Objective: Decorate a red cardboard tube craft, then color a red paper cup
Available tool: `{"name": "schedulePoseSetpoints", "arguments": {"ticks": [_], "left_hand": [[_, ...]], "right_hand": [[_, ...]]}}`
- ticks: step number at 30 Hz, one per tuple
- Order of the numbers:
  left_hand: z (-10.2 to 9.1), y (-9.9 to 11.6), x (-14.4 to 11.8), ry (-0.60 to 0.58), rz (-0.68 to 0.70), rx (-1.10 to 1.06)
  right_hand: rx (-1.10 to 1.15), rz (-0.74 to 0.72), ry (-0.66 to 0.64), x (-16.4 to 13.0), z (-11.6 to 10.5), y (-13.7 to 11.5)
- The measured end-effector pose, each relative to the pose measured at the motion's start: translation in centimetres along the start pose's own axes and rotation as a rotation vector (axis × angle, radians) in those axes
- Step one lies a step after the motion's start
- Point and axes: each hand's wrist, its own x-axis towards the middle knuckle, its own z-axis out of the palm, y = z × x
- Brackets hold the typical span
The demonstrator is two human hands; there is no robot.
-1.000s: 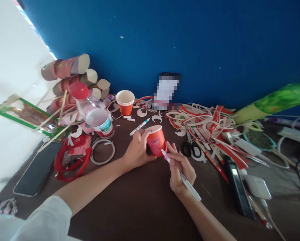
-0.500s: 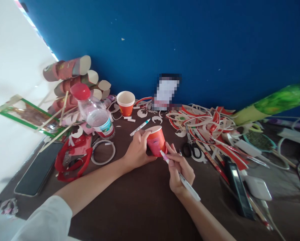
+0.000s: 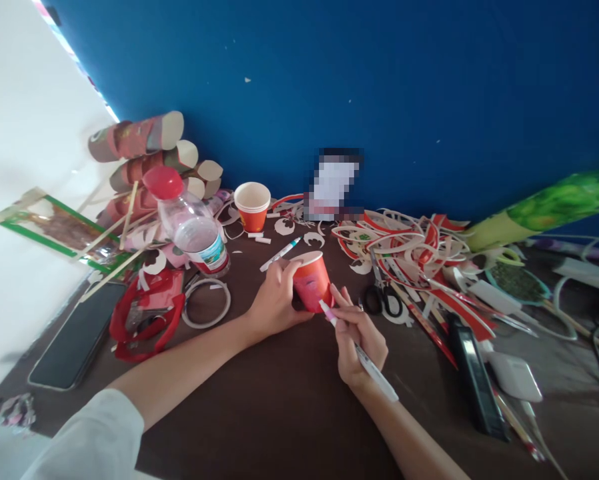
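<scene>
At mid-table, the left hand (image 3: 274, 300) still grips the red paper cup (image 3: 313, 280), unmoved. The right hand (image 3: 359, 340) keeps pinching the marker (image 3: 359, 353), its tip on the cup's near side as before.

No lettering can be read: the label on the clear plastic bottle with the red cap (image 3: 192, 230), at ten o'clock, is too blurred.

Cup (image 3: 313, 281) stands centre, bottle (image 3: 192, 230) to its left, scissors (image 3: 382, 297) right.
</scene>
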Motion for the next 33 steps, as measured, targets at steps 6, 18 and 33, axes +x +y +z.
{"name": "schedulePoseSetpoints", "arguments": {"ticks": [6, 18, 33], "left_hand": [[-0.01, 0.01, -0.01, -0.015, -0.031, 0.004], [-0.08, 0.13, 0.00, -0.012, -0.025, -0.003], [-0.05, 0.03, -0.01, -0.008, -0.018, 0.013]], "right_hand": [[-0.003, 0.038, 0.035, -0.07, -0.04, 0.06], [0.022, 0.034, 0.018, -0.07, 0.03, -0.14], [0.083, 0.066, 0.047, -0.10, -0.09, 0.07]]}}
